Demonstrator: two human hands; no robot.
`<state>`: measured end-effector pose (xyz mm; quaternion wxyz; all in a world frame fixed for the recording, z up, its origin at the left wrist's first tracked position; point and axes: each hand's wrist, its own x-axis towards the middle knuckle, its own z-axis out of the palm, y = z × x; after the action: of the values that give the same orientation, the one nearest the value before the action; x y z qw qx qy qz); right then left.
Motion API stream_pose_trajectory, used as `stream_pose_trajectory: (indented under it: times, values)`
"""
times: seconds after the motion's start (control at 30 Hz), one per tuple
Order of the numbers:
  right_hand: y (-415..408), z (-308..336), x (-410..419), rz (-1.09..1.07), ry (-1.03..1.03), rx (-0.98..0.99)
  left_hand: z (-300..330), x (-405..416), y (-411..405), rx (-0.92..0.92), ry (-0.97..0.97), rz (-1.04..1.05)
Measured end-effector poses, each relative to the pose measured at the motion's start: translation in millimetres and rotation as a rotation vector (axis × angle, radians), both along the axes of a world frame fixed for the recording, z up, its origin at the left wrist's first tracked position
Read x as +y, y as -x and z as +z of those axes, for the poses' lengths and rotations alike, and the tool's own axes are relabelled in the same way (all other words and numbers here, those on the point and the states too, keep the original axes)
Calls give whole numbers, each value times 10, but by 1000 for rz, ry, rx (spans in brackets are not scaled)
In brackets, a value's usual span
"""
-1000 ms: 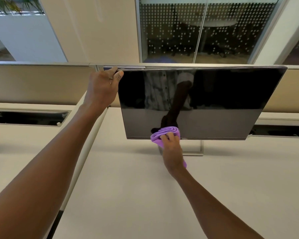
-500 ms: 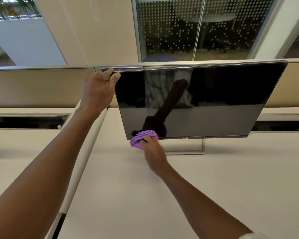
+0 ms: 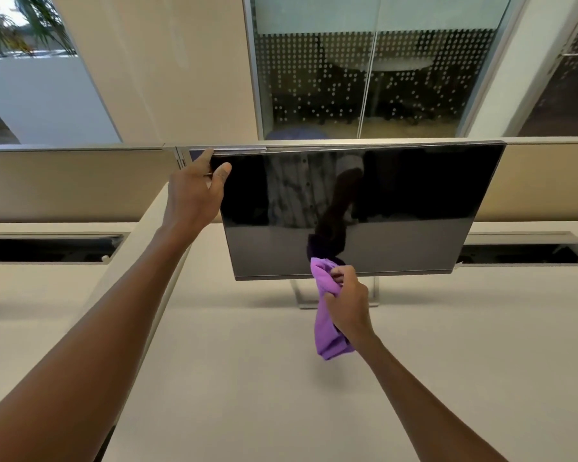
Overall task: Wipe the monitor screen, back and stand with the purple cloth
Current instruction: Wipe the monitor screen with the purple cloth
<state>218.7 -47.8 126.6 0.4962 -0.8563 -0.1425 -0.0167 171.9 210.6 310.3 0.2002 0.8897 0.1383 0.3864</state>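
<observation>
A black monitor (image 3: pixel 414 201) with its screen off stands on a silver stand (image 3: pixel 301 300) on the pale desk. My left hand (image 3: pixel 194 195) grips the monitor's top left corner, thumb on the front and fingers over the top edge. My right hand (image 3: pixel 347 303) holds the bunched purple cloth (image 3: pixel 327 325) at the middle of the screen's bottom edge. The cloth's upper end touches the lower bezel and its tail hangs down below my hand. The back of the monitor is hidden.
The pale desk (image 3: pixel 281 395) stretches out in front of the monitor. Open cable slots lie at the left (image 3: pixel 50 250) and at the right (image 3: pixel 528 253). A beige partition (image 3: pixel 64 185) runs behind the monitor, with glass walls (image 3: pixel 364 68) beyond it.
My right hand took the cloth left along the bottom edge, then back right to the middle, and the cloth's tail now hangs loose. My left hand stayed on the corner.
</observation>
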Motion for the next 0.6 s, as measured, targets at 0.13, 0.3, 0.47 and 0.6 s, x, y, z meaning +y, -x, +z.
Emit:
stream_pose_trajectory:
  times: [0.13,0.3,0.47,0.6]
  values:
    - [204,194,43,18,-102,138,-182,-157,112,56,85,-1]
    - [370,391,97,53,-144,49,-649,-704,465,94,442,62]
    - [482,588,158,59,-112,-124,-947,-1251,663,308,837,-7]
    - [692,702,371,177,31,-186,-985,-1506,657,260,1292,-366]
